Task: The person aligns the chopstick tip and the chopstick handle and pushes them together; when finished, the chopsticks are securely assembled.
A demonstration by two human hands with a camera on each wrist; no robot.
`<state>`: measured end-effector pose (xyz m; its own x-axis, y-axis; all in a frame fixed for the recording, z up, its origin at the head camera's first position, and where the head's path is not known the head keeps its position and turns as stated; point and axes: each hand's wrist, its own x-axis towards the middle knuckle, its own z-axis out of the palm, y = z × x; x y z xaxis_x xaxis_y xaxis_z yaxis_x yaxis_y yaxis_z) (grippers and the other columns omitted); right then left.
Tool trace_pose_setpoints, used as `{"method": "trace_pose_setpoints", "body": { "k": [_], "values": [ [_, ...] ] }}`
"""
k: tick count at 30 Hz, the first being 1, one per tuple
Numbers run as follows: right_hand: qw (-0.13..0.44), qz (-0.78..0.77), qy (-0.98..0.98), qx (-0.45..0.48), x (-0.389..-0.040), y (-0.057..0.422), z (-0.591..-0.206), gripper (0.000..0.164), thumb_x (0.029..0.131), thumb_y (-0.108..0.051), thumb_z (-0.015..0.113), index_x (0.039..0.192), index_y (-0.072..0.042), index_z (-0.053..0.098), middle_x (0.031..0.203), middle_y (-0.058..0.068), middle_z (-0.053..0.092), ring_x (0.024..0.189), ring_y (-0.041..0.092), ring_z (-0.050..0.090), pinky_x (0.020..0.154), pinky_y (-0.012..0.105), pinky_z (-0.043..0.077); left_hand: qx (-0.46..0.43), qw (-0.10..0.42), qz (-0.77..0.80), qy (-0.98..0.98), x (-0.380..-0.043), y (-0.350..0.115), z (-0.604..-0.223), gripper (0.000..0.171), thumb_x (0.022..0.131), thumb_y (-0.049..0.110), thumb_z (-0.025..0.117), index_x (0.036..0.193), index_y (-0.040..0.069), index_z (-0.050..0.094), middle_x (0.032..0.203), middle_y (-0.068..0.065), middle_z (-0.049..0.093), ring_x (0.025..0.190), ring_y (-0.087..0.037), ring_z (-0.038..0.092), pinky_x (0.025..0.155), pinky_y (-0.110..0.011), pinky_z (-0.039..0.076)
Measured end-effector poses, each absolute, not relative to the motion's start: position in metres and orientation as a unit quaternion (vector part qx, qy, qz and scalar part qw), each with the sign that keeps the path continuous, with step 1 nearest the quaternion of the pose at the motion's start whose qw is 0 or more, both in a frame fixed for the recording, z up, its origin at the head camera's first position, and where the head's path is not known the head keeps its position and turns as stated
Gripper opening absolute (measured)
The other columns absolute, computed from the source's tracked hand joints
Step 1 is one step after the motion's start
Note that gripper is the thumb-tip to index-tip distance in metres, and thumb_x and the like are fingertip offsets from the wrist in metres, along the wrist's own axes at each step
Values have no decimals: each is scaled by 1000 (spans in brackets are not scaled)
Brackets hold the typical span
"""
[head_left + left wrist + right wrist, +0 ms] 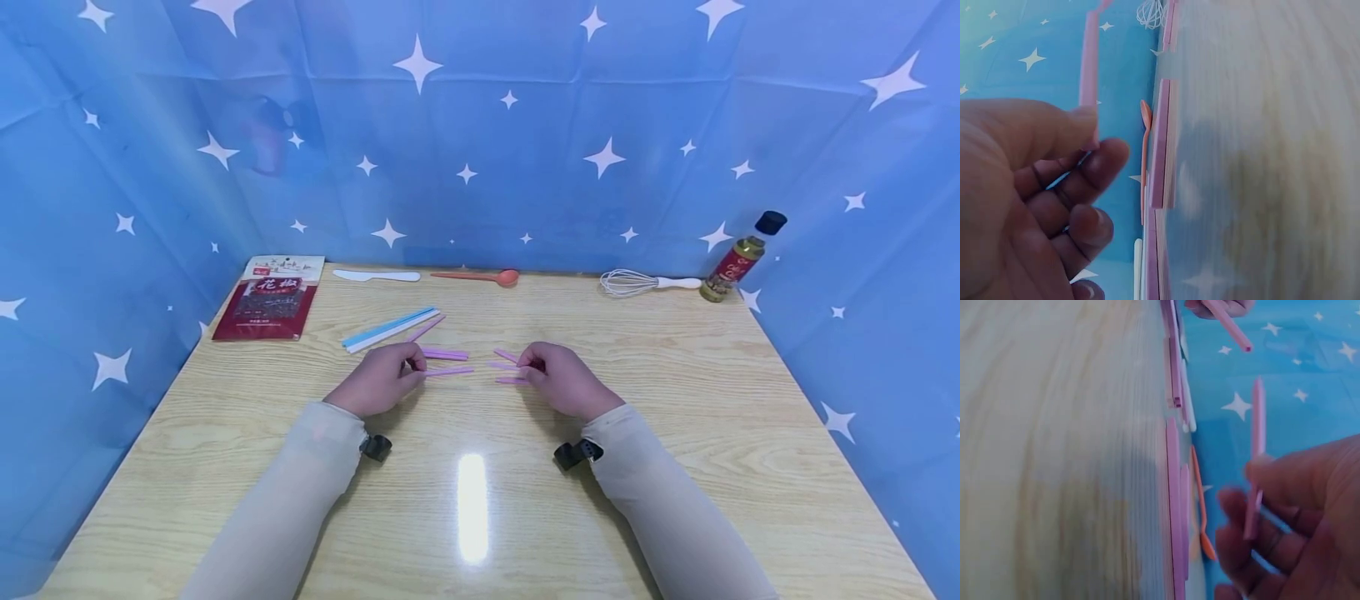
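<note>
My left hand pinches a slim pink stick between thumb and forefinger, raised off the table in the left wrist view. More pink sticks lie on the wood just beyond that hand, one of them slanting. Across a small gap, my right hand pinches another pink stick the same way, with its tip pointing toward the left hand. Below it, two pink sticks rest on the table, partly hidden by the fingers in the head view.
Blue sticks and white sticks lie beyond the left hand. Along the back edge are a red spice packet, a white knife, an orange spoon, a whisk and a black-capped bottle. Starred blue cloth surrounds the table.
</note>
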<state>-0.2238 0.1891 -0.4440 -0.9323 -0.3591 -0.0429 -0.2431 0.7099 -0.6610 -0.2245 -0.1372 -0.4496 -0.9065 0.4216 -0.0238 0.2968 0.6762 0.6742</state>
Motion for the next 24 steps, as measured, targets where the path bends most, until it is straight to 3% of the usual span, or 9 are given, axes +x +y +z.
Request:
{"method": "trace_pose_setpoints", "body": {
  "k": [11,24],
  "values": [
    [82,-381,902,-186,-221,185,-441,4,106,-13,64,103,-12,67,88,3,61,74,19,52,67,32,45,213,73,368,902,-222,-134,-448,4,105,16,65,105,12,64,93,0,65,74,-16,51,70,-33,45],
    [56,-391,897,-198,-220,186,-441,4,105,-12,65,101,-12,68,89,1,62,78,20,55,69,32,47,207,73,381,898,-222,-135,-449,4,106,17,63,107,13,64,79,-1,57,60,-13,36,62,-30,40]
  ]
}}
